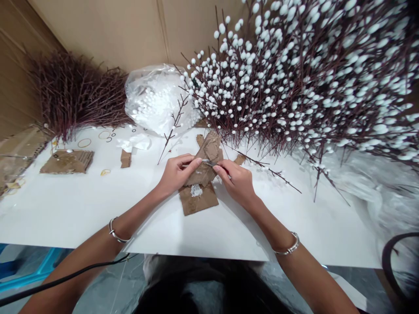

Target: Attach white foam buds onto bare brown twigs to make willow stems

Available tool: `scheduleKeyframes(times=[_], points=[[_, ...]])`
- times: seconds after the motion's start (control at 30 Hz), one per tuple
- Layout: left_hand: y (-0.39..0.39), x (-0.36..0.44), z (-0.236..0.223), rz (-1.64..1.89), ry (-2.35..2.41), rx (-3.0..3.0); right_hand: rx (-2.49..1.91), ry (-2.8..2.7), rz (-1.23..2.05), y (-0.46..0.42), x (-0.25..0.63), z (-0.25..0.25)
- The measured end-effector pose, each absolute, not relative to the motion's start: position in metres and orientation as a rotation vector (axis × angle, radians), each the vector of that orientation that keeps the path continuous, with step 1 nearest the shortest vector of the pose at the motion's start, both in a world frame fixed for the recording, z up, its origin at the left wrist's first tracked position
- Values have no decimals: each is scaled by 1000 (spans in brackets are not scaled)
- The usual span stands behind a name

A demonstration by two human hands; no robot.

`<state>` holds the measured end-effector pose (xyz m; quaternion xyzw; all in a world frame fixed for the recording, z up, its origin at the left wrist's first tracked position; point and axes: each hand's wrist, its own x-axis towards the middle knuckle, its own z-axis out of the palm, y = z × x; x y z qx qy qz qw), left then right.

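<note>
My left hand [176, 172] is closed in a pinch, thumb on top, on something thin and pale that I cannot make out. Facing it, my right hand [237, 179] grips a small metallic tool [208, 162] whose tip points toward the left fingertips. A spot of red shows by the right fingers; the tool's kind is unclear. Torn brown cardboard [212, 146] lies beneath and behind both hands. Nearer to me, a cardboard square [199, 204] carries a white smear [196, 190].
A large mass of dark twigs with white berries [262, 91] fills the back right. Bare twigs [78, 96] stand at back left, beside a clear bag of white berries [157, 100]. Single twigs [175, 120], rubber bands [84, 142] and cardboard pieces [67, 161] lie on the white table [131, 196].
</note>
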<state>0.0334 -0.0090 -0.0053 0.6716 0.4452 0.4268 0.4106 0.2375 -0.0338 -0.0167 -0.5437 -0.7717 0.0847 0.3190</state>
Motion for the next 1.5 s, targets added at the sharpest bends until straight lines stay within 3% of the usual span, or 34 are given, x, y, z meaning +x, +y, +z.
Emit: scheduleKeyframes(times=[0.37, 1.5], points=[[-5, 28, 1, 924, 1029, 1699, -1515, -1981, 435, -33, 240, -6], [-7, 29, -4, 974, 1053, 1770, -1522, -2009, 213, -35, 240, -10]])
